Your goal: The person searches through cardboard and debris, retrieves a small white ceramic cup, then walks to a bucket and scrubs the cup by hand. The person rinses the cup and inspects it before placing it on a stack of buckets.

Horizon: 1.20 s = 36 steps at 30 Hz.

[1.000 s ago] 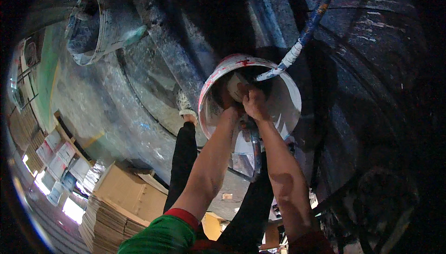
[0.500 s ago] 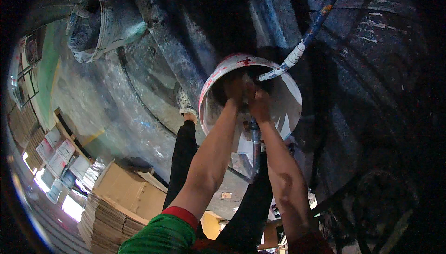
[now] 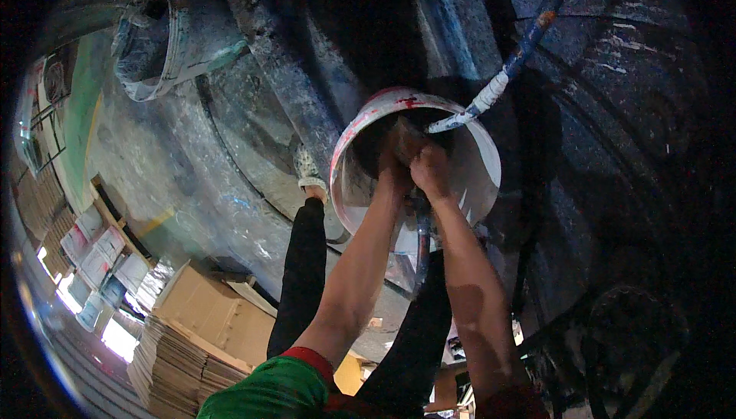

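Both my hands reach into the mouth of a white bucket [image 3: 477,160] whose rim is smeared with red. My left hand [image 3: 393,164] and my right hand [image 3: 431,170] are close together in its shadowed inside. Between them shows a small greyish piece [image 3: 410,139], too dark and blurred to name. The fingers of my right hand are curled against it. My left fingers seem closed round its other side, partly hidden. A paint-stained hose [image 3: 484,98], wrapped in white, ends inside the bucket beside my right hand. Another hose [image 3: 422,246] passes at the near rim, below my wrists.
A second stained bucket [image 3: 172,43] lies tilted at the far left. A dark cable [image 3: 230,162] runs across the paint-marked floor [image 3: 176,181]. Stacked cardboard [image 3: 184,358] stands at the lower left. Dark, paint-spattered surfaces surround the bucket on the right.
My left hand has shifted slightly to the right and nearer to me, closer to my right hand. The greyish piece between my hands looks darker. The hoses and buckets keep their places.
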Available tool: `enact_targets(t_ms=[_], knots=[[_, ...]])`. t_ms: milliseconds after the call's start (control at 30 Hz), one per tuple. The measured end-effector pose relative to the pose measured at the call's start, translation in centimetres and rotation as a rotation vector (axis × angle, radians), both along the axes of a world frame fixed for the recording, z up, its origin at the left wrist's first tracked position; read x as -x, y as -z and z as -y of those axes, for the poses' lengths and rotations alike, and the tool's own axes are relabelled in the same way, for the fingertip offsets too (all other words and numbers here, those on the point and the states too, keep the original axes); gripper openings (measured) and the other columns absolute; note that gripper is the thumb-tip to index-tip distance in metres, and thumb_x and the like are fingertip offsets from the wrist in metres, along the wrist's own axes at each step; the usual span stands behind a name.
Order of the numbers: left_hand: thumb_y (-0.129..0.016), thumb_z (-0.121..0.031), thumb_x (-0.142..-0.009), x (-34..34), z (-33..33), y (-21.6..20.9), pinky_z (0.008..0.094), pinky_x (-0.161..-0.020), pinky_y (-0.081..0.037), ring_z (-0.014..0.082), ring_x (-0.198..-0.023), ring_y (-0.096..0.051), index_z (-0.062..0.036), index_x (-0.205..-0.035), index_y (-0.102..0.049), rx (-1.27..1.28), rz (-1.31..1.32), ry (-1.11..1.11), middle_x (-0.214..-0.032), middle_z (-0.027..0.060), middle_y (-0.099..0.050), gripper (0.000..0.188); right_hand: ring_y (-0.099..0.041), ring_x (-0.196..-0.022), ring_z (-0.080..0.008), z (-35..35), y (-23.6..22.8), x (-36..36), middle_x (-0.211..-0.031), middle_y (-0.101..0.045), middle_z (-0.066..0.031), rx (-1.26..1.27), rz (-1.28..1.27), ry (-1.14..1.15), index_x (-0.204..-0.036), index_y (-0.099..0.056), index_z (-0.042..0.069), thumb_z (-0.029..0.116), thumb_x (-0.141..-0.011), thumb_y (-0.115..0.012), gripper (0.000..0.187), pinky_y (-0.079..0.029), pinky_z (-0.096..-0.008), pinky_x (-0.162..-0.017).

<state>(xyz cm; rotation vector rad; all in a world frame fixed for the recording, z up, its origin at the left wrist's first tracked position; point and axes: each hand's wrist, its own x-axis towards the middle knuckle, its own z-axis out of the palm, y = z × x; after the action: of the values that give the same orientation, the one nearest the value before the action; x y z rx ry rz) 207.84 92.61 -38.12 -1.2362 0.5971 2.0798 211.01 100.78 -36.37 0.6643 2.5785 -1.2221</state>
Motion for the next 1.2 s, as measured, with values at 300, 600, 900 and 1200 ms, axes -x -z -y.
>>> enact_targets(t_ms=[300, 600, 900, 1200], knots=[[-0.05, -0.05, -0.096, -0.5, 1.2, 5.1, 0.033, -0.091, -0.045, 0.02, -0.102, -0.057, -0.0076, -0.134, -0.052, 0.399, -0.058, 0.343, -0.116, 0.0087, -0.06, 0.057, -0.063, -0.095, -0.0362, 1.6, 2.0, -1.5, -0.104, -0.067, -0.0173, -0.004, 0.038, -0.081, -0.105, -0.066, 0.005, 0.022, -0.093, -0.049, 0.027, -0.05, -0.0439, -0.081], [-0.061, -0.053, -0.086, 2.0, 3.6, 3.7, 0.0342, -0.102, -0.039, 0.0249, -0.12, -0.051, -0.002, -0.138, -0.048, 0.784, -0.322, 0.809, -0.134, 0.0153, -0.054, 0.074, -0.053, -0.115, -0.0406, 1.6, 2.0, -0.9, -0.123, -0.058, -0.0211, 0.117, -0.165, -0.398, -0.125, -0.056, 0.001, 0.021, -0.083, -0.052, 0.046, -0.042, -0.0475, -0.099], [-0.061, -0.045, -0.085, 8.1, 1.6, 3.6, 0.0384, -0.106, -0.038, 0.0307, -0.126, -0.048, -0.0036, -0.139, -0.045, 0.636, -0.786, 1.487, -0.137, 0.0185, -0.051, 0.07, -0.053, -0.111, -0.0412, 0.8, 0.2, -1.6, -0.118, -0.057, -0.0253, 0.053, 0.156, -0.251, -0.127, -0.051, -0.001, 0.02, -0.088, -0.061, 0.045, -0.043, -0.0435, -0.097], [-0.059, -0.038, -0.085, 3.8, 2.8, 1.8, 0.0407, -0.108, -0.037, 0.0336, -0.128, -0.047, -0.0062, -0.141, -0.043, 0.912, -0.861, 1.43, -0.139, 0.0194, -0.049, 0.067, -0.055, -0.117, -0.0359, 1.0, 2.5, -3.0, -0.131, -0.056, -0.0204, 0.197, 0.15, -0.323, -0.131, -0.053, 0.005, 0.02, -0.093, -0.054, 0.041, -0.043, -0.0397, -0.1]])
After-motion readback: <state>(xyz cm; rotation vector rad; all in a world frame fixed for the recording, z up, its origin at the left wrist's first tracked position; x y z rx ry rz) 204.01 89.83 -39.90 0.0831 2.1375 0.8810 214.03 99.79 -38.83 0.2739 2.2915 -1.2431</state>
